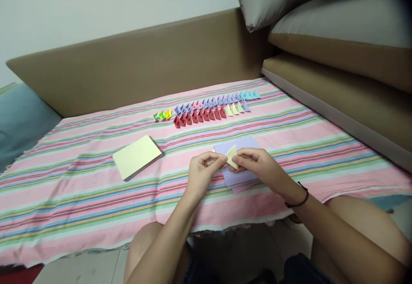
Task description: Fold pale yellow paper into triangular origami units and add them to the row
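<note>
My left hand (202,173) and my right hand (257,163) meet over the striped cloth (80,198). Both pinch a small pale yellow folded paper triangle (232,156), held just above a stack of purple paper sheets (238,176). A pink sheet edge peeks out under the purple stack. My right wrist wears a thin black band (299,198).
A stack of pale yellow sheets (137,157) lies to the left. Rows of several small folded paper pieces (209,107) in green, yellow, red, purple, pink and teal stand at the far side. A brown padded back (144,60) and cushions (337,30) border the cloth.
</note>
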The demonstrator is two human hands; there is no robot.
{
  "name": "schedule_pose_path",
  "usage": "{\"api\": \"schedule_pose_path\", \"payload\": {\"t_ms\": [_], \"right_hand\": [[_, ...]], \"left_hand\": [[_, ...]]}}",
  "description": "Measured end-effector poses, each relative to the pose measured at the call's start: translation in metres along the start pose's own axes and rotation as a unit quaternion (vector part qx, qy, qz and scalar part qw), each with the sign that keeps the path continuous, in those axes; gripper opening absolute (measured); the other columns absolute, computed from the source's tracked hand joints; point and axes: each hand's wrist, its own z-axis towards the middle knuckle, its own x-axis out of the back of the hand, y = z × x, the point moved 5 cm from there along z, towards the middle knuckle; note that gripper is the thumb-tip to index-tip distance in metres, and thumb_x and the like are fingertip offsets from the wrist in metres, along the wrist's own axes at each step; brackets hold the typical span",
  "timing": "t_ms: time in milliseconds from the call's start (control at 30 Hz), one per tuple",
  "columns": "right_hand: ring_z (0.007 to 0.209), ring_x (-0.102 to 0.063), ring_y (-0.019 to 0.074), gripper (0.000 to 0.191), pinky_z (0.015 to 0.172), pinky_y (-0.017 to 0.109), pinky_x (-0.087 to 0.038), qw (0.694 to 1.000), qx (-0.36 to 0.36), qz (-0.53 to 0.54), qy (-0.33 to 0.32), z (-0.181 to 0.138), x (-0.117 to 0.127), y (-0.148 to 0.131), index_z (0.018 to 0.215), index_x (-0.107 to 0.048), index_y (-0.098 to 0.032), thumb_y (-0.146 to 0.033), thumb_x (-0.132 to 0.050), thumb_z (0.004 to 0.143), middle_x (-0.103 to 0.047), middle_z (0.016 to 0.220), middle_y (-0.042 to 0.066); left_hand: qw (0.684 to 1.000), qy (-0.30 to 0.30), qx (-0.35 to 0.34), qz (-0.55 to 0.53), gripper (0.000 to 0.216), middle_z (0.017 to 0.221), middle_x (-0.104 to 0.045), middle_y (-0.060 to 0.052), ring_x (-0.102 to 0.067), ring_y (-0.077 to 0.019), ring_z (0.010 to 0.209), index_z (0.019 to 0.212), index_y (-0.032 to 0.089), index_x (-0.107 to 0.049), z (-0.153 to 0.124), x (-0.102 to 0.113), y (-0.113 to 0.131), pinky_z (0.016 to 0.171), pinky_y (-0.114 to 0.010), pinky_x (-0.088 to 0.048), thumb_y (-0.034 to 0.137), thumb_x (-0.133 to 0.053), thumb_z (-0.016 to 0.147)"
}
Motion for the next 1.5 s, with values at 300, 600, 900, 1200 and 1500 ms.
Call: {"api": "schedule_pose_path", "payload": {"t_ms": [300,600,900,1200,1500], "right_hand": [[0.054,-0.061,0.0163,0.028,0.055,0.027,-0.048,0.974,0.077,-0.202,0.069,-0.009,0.002,-0.016,0.064,-0.066,-0.019,-0.036,-0.054,0.083,-0.066,0.059,0.003],[0.064,-0.062,0.0177,0.027,0.06,0.027,-0.044,0.938,0.17,-0.301,0.029,-0.02,-0.008,-0.046,0.069,-0.067,-0.02,-0.035,-0.051,0.086,-0.069,0.067,0.004],[0.055,-0.06,0.016,0.028,0.054,0.026,-0.04,0.91,0.2,-0.362,-0.01,-0.053,-0.02,-0.067,0.069,-0.071,-0.02,-0.035,-0.054,0.085,-0.068,0.06,0.003],[0.064,-0.066,0.0189,0.024,0.06,0.028,-0.05,0.961,0.146,-0.231,-0.048,-0.092,-0.026,-0.071,0.08,-0.07,-0.018,-0.039,-0.058,0.081,-0.071,0.07,0.005],[0.062,-0.064,0.0166,0.023,0.062,0.028,-0.052,0.972,0.167,-0.159,-0.049,-0.121,-0.026,-0.088,0.083,-0.069,-0.016,-0.037,-0.062,0.078,-0.068,0.067,0.004]], "left_hand": [[0.993,-0.019,-0.09,0.069,0.017,0.072,-0.064,-0.003,-0.06,-0.0138,0.068,0.074,0.015,-0.064,0.003,-0.002,0.004,0.068,-0.025,-0.048,0.031,-0.068,0.071],[0.974,-0.009,-0.19,0.126,0.016,0.074,-0.066,-0.006,-0.06,-0.017,0.072,0.071,0.016,-0.067,-0.013,-0.008,0.036,0.07,-0.029,-0.047,0.032,-0.068,0.071],[0.96,-0.01,-0.209,0.189,0.013,0.072,-0.066,-0.005,-0.06,-0.016,0.068,0.074,0.017,-0.066,-0.068,-0.016,0.05,0.066,-0.026,-0.046,0.03,-0.064,0.074],[0.904,0.023,-0.288,0.314,0.017,0.074,-0.069,-0.006,-0.061,-0.0174,0.069,0.076,0.02,-0.071,-0.123,-0.026,0.072,0.067,-0.027,-0.044,0.025,-0.055,0.08],[0.948,0.046,-0.231,0.213,0.014,0.073,-0.069,-0.007,-0.062,-0.0171,0.07,0.071,0.014,-0.069,-0.145,-0.031,0.078,0.064,-0.025,-0.047,0.027,-0.064,0.073]]}}
